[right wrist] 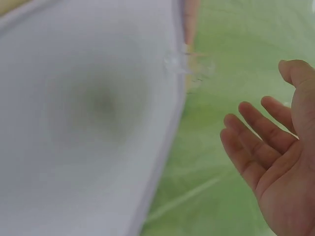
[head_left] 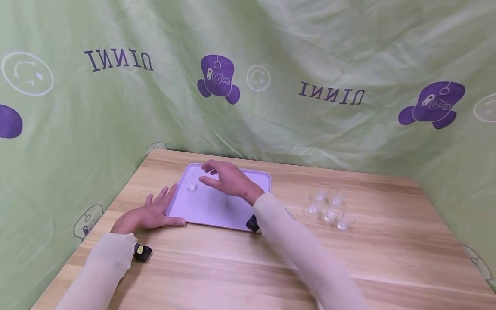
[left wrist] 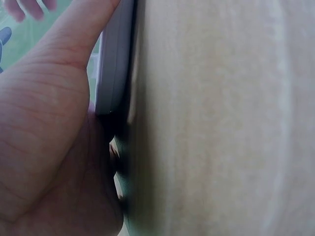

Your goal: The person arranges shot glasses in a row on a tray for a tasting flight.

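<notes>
A lavender tray (head_left: 217, 211) lies on the wooden table. One small clear glass cup (head_left: 191, 184) stands on it near the far left corner. My left hand (head_left: 153, 213) rests at the tray's near left corner, fingers spread along the left side and thumb on the front edge; in the left wrist view the palm lies close against the tray's rim (left wrist: 113, 73). Above the tray hovers my right hand (head_left: 230, 178), thumb and fingers apart and nothing between them, to the right of the cup. The right wrist view shows that hand (right wrist: 275, 152) with its fingers extended.
Several more clear cups (head_left: 331, 213) stand grouped on the table (head_left: 379, 241) right of the tray. A green curtain (head_left: 271, 129) with purple cartoon prints hangs behind and beside the table. A dark wrist camera (head_left: 143, 253) sits at the left cuff.
</notes>
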`<state>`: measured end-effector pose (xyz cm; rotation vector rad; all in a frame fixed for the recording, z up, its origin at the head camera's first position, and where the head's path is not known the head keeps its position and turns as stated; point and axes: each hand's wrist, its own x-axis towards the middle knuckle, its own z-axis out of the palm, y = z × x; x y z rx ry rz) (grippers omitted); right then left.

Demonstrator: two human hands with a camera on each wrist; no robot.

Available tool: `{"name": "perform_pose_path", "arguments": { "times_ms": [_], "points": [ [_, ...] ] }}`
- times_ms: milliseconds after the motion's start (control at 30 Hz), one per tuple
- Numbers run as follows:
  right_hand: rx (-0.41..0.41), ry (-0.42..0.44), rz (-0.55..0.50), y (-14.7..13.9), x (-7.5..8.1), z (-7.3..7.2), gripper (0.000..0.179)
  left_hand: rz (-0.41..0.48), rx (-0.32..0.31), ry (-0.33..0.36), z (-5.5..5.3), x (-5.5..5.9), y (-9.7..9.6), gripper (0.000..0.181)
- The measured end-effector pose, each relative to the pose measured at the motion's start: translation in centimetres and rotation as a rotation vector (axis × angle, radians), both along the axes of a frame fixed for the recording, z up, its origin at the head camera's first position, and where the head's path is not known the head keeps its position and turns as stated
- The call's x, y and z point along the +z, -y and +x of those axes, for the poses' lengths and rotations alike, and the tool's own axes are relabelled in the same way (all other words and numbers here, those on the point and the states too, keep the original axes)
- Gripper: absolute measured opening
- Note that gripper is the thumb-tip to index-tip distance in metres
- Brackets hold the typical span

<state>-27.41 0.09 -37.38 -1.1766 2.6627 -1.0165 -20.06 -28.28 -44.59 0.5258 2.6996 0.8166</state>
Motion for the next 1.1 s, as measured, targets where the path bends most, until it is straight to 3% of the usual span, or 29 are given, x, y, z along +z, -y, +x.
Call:
{"name": "perform_pose_path", "arguments": {
  "times_ms": [233,500,900,1100],
  "points": [
    [0.017,-0.139,0.015,-6.1,2.3,1.9,0.042,-0.035,0.018,0.012,-0.3,-0.4,-0.1,0.129],
    [-0.032,-0.230,0.025,-13.1,3.9,4.4,0.043,-0.059,0.015,0.019,-0.1,0.4,-0.5,0.127],
    [-0.182,-0.205,0.078,-21.4,3.3,8.0,0.049,-0.068,0.030,0.015,-0.2,0.3,0.0,0.129],
    [-0.290,-0.271,0.093,-25.6,2.9,9.4,0.045,-0.051,0.023,0.001,0.0,0.1,-0.1,0.128]
  ]
}}
